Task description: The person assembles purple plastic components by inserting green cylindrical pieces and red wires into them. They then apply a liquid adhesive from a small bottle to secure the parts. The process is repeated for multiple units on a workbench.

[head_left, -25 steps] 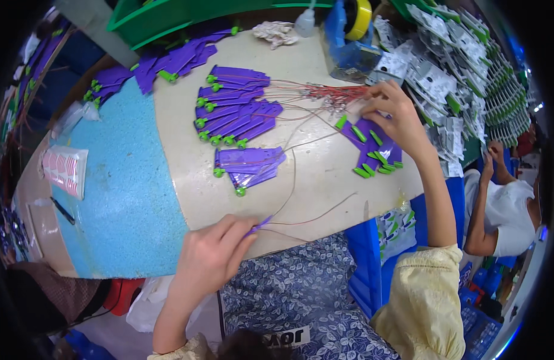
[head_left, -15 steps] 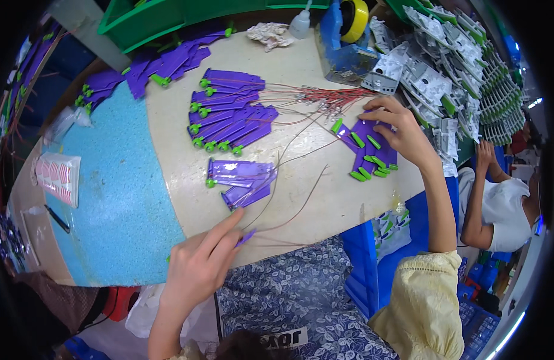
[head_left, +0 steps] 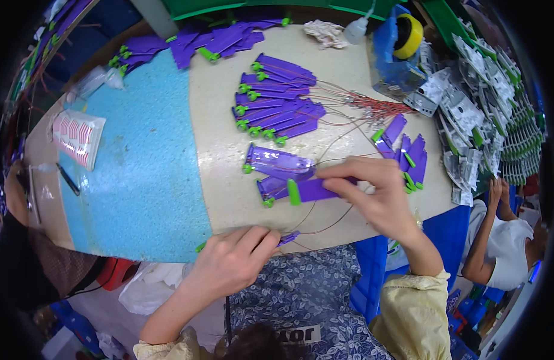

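Note:
My right hand (head_left: 379,195) pinches a flat purple plastic piece (head_left: 319,190) with a bright green end, held over the table's middle. Close to the table's near edge, my left hand (head_left: 232,261) is closed on another purple piece (head_left: 289,239), mostly hidden by the fingers; a bit of green shows on its far side. Thin wires trail from near the left hand. Between the hands and the far side lie two purple pieces (head_left: 277,161) with green knobs. Beyond them several wired purple pieces (head_left: 280,111) are fanned out, their red wires (head_left: 379,108) bundled rightward. Loose purple pieces (head_left: 413,159) lie right of my right hand.
A blue tape dispenser (head_left: 391,66) with yellow tape stands at the far right, beside heaped grey-and-green parts (head_left: 469,114). A blue mat (head_left: 139,156) covers the left side, bearing a printed packet (head_left: 78,138). Another person (head_left: 508,240) sits at the right.
My right hand has come left and nearer from the loose pile, bringing a purple piece with it. My left hand's fingers have drawn in. The whole view has shifted, moving the table rightward.

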The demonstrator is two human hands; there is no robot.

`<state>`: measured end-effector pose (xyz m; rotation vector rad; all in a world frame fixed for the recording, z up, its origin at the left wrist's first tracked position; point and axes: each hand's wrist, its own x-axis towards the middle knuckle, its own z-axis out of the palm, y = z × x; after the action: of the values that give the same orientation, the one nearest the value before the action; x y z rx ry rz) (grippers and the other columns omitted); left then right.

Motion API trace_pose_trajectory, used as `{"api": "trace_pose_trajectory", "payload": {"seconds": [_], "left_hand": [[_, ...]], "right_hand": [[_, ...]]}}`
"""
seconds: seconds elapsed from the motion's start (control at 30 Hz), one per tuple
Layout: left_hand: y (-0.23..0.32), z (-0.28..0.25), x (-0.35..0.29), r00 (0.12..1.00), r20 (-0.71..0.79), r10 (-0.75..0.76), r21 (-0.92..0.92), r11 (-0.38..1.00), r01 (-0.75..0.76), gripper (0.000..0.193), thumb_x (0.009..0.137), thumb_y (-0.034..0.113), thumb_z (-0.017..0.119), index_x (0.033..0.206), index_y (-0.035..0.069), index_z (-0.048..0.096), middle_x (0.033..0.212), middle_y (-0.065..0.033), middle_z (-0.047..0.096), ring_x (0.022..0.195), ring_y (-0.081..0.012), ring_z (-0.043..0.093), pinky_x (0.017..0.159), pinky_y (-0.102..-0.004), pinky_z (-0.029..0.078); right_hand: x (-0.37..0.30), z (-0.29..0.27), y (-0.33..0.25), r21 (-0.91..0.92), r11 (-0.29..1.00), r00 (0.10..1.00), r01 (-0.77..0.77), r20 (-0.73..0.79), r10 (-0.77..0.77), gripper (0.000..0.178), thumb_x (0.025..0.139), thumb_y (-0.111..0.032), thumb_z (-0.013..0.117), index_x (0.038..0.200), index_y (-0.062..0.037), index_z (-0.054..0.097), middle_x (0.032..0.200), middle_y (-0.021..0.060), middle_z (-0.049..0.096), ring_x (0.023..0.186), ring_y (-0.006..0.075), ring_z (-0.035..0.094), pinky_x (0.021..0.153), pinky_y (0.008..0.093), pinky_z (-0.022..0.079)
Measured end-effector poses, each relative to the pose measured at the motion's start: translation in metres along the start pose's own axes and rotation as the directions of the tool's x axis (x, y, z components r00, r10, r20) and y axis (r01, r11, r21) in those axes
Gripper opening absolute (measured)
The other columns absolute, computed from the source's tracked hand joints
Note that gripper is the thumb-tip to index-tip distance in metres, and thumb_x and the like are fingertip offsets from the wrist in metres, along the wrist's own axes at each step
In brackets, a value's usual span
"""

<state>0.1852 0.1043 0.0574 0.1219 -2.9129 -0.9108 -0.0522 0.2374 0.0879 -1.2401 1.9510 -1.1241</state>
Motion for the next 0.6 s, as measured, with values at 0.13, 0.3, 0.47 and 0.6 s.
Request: {"api": "trace_pose_trajectory", "payload": {"seconds": [0.13,0.3,0.47,0.6], "left_hand": [[-0.004,-0.002,-0.01,0.999,-0.05,-0.012,0.047,0.999,0.015,0.024,0.086,0.012,0.074,0.105,0.003,0.064,0.131,-0.0126,0.065,0.069,-0.0238,0.069,0.06,-0.0352,0.056],[0.001,0.006,-0.004,0.993,0.004,-0.119,0.177,0.977,0.116,0.023,0.082,0.009,0.069,0.099,0.001,0.057,0.15,-0.0167,0.053,0.07,-0.0191,0.068,0.055,-0.0335,0.056],[-0.003,0.002,-0.001,0.988,-0.047,-0.147,0.012,0.989,0.147,0.017,0.09,0.01,0.065,0.101,0.001,0.056,0.13,-0.0192,0.064,0.066,-0.0269,0.067,0.054,-0.0377,0.055],[-0.007,-0.01,-0.005,0.921,-0.058,-0.386,-0.103,0.92,0.379,0.014,0.1,0.013,0.059,0.108,0.002,0.057,0.102,-0.0182,0.068,0.065,-0.0389,0.067,0.057,-0.0469,0.054]], "right_hand": [[0.021,0.04,0.017,0.011,0.999,0.997,-0.033,0.067,0.032,0.013,0.086,-0.004,0.074,0.098,0.0004,0.077,0.087,0.0163,0.075,0.068,0.0239,0.071,0.062,0.0333,0.054],[0.022,0.054,0.014,-0.227,0.972,0.997,0.06,0.065,-0.047,0.015,0.081,-0.007,0.077,0.095,-0.0021,0.078,0.088,0.0107,0.068,0.081,0.0248,0.064,0.068,0.0363,0.05],[0.015,0.068,0.013,-0.385,0.87,0.951,0.308,0.144,-0.273,0.037,0.077,-0.009,0.077,0.112,-0.0049,0.068,0.108,0.0096,0.057,0.102,0.0291,0.051,0.088,0.0423,0.038],[0.006,0.066,0.009,-0.441,0.859,0.963,0.261,0.175,-0.204,0.037,0.076,-0.01,0.078,0.111,-0.0065,0.068,0.106,0.0087,0.055,0.1,0.0288,0.051,0.086,0.042,0.038]]}}
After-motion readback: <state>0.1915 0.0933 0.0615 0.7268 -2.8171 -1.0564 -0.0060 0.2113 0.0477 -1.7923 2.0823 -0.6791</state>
